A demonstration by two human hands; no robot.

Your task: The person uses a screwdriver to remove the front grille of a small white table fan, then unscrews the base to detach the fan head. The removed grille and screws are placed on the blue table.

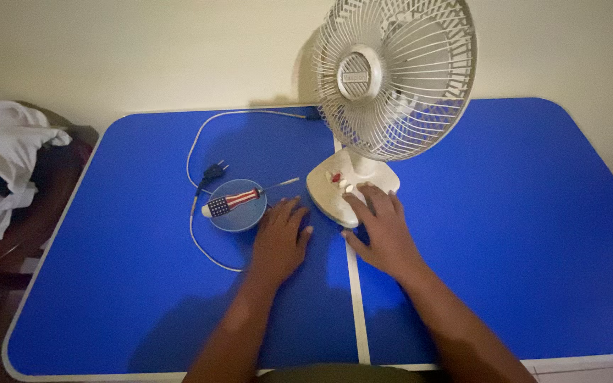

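A: What's the setting?

B: A blue table [143, 298] with a pale rim and a pale seam down its middle, pushed against a plain cream wall [143, 50]. Off its left edge lies a heap of white cloth [1, 156].

A: And on the table?

B: A white desk fan [391, 78] stands upright near the far edge, its grille facing the camera, its base [331, 188] straddling the seam. A thin white cord [200, 135] loops from behind it across the left half and ends in a dark plug [213, 171]. Just left of the base sits a small round blue dish [235, 213] with a screwdriver [239, 200] lying across it; the handle is striped red and white, and the metal tip points toward the fan.

A: Where are the hands?

B: The left hand [280, 241] lies palm down on the table, fingers [289, 213] spread and holding nothing, just beside the dish. The right hand [384, 234] is also flat and spread, its fingertips [372, 197] resting on the front edge of the fan's base, near the row of buttons [340, 181].
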